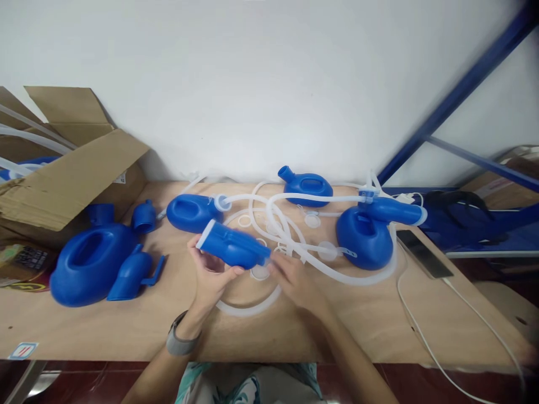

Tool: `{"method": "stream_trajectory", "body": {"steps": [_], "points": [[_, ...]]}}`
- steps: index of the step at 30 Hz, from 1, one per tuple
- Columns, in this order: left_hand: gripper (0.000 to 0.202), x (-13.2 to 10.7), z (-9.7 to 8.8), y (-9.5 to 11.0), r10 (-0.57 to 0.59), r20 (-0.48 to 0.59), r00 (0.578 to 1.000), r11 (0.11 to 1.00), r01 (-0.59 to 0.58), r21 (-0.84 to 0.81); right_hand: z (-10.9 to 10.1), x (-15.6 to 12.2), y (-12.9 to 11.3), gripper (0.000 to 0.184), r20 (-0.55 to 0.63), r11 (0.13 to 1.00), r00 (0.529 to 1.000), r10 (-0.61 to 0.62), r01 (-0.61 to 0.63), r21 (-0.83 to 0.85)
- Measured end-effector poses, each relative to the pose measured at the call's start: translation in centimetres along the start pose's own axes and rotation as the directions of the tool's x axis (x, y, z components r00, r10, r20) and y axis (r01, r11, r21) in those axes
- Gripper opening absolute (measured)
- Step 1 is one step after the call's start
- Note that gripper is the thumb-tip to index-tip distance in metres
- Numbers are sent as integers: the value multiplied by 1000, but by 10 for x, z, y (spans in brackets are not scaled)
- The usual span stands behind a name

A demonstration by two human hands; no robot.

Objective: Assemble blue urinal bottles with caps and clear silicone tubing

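Observation:
A blue plastic urinal funnel (231, 245) with a white rim is held slightly tilted over the middle of the table. My left hand (210, 280) is closed around its wide body from below, the thumb along the near side. At the narrow end, my right hand (292, 276) pinches where a clear tube (250, 310) seems to meet the funnel; fingers and blur hide the exact joint. The tube curves across the table just below the hands. Behind the funnel lie clear rings and caps (312, 220) and more looped tubing (269, 205).
Blue urinal bottles lie at left (67, 280), centre-left (189, 210), back (309, 185) and right (364, 244). Another blue funnel (132, 275) lies at left, near an open cardboard box (76, 179). A phone (423, 252) with a white cable (415, 320) rests at right.

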State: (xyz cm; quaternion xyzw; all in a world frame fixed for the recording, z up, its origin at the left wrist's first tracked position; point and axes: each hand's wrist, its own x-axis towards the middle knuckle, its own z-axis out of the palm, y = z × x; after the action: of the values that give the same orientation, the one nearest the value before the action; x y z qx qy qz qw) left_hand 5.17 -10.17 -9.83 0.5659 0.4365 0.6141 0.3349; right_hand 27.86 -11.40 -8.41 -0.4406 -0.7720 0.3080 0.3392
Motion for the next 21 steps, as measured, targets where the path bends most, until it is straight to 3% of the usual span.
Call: {"method": "stream_trajectory", "body": {"steps": [2,4,7,11,14,19,21], "points": [[88,0,-12,0,33,8,999,998,-33,49,-5,-5,-1,39,-109,998,992,55,-57,-15],[68,-1,-27,2,32,82,996,980,-47,191,-11,-9,-3,44,-194,996,978,81,-89,-31],[57,1,-44,11,89,135,987,931,-131,340,-17,-10,-8,49,-180,993,981,70,-85,-78],[41,13,-55,27,175,267,948,874,-274,401,-19,-6,-12,58,-169,994,983,68,-82,-77],[35,25,-60,37,222,382,897,830,-380,410,-22,-2,-12,62,-174,992,981,90,-104,-73],[20,43,-62,50,379,570,729,751,-602,271,-46,13,-23,60,-106,984,993,59,-76,-161],[32,50,-60,55,395,575,717,750,-613,249,-58,24,-33,58,-74,980,997,21,-35,-195]]}}
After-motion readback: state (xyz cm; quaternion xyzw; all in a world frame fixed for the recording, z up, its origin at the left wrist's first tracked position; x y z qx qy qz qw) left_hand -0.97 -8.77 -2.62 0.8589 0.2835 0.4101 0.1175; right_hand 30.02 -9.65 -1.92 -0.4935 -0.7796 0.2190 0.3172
